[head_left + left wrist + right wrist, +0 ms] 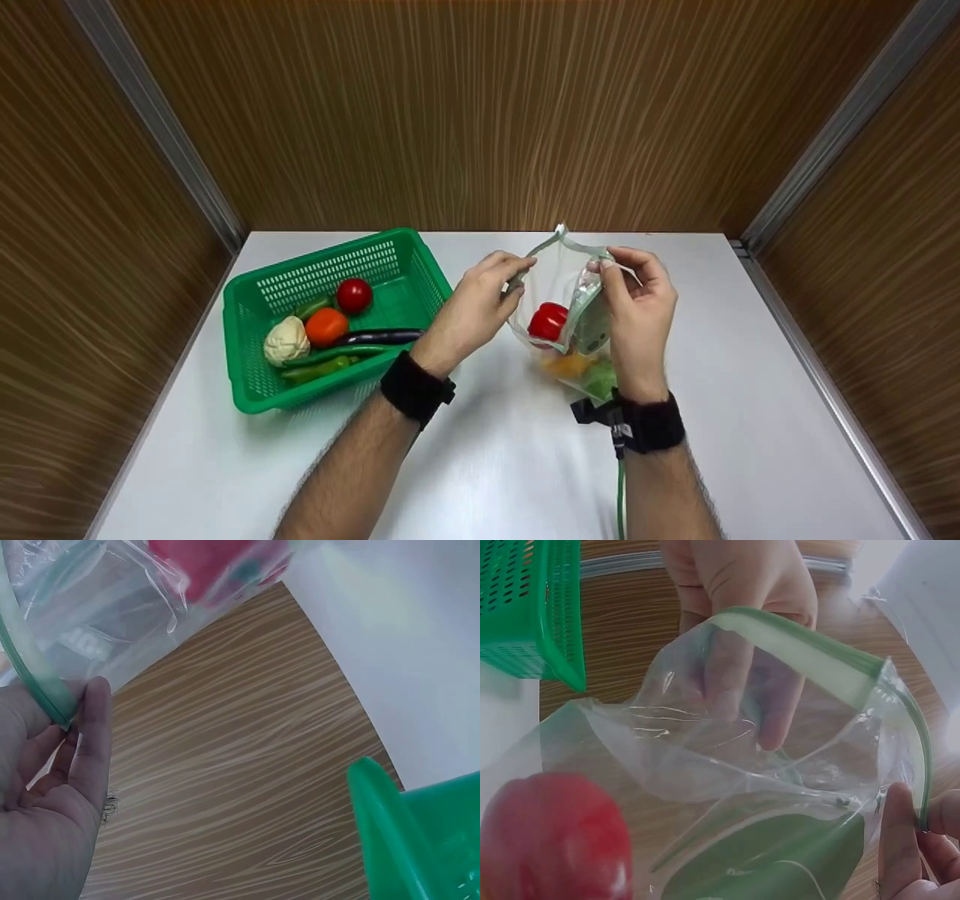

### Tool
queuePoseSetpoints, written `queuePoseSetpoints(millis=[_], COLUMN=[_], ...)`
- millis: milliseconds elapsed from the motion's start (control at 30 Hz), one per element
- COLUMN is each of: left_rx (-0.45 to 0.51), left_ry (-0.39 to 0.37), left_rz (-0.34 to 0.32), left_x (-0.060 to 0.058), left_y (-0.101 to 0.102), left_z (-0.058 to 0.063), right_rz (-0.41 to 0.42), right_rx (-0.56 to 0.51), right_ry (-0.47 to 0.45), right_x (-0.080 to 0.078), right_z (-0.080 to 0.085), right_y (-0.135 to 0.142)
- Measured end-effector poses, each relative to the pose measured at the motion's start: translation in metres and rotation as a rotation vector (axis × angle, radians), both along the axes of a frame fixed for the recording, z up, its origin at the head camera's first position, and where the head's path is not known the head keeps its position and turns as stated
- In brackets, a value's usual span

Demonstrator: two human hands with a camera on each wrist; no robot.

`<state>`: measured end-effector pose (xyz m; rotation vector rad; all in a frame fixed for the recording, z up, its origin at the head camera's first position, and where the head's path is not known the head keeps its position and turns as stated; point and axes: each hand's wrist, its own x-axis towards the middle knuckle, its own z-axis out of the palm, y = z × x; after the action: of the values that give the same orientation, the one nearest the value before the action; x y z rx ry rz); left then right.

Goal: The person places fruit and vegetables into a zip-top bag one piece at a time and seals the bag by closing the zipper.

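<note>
Both hands hold a clear zip bag (541, 279) by its green-edged mouth, which gapes between them. My left hand (484, 296) grips the left side of the rim; in the left wrist view the green edge (37, 686) lies between thumb and fingers. On the opposite side my right hand (643, 315) pinches the rim, as the right wrist view shows with its fingertips (900, 840). Inside the bag is a red bell pepper (548, 321). Below it a yellow item (568, 365) and a green item (600, 380) show blurred through the plastic, their kind unclear.
Left of the hands, a green plastic basket (244, 300) holds a tomato (354, 295), an orange round vegetable (326, 327), a cauliflower (286, 341), an eggplant (382, 337) and several green vegetables. Wood-patterned panels (480, 112) enclose the white table (480, 450). A green cable (620, 495) runs from the right wrist.
</note>
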<state>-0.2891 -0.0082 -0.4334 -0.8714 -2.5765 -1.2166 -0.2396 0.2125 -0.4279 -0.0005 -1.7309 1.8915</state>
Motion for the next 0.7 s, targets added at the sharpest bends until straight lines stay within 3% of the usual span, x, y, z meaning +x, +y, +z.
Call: queuePoseSetpoints(millis=[233,433,700], left_rx=[-0.089,-0.095,-0.189], left_ry=[0.014,0.032,-0.087], left_rz=[0.031,0.04,0.069], left_x=[0.001,0.002,-0.001], left_y=[-0.004,-0.014,-0.035], left_z=[0.002,0.007,0.022], right_rz=[-0.002,0.015,0.038], right_rx=[-0.042,-0.098,-0.078], right_ry=[-0.003,-0.004,-0.008], right_x=[-0.003,-0.004,-0.003], right_z=[0.0,-0.002,-0.003], right_y=[-0.001,-0.004,-0.007])
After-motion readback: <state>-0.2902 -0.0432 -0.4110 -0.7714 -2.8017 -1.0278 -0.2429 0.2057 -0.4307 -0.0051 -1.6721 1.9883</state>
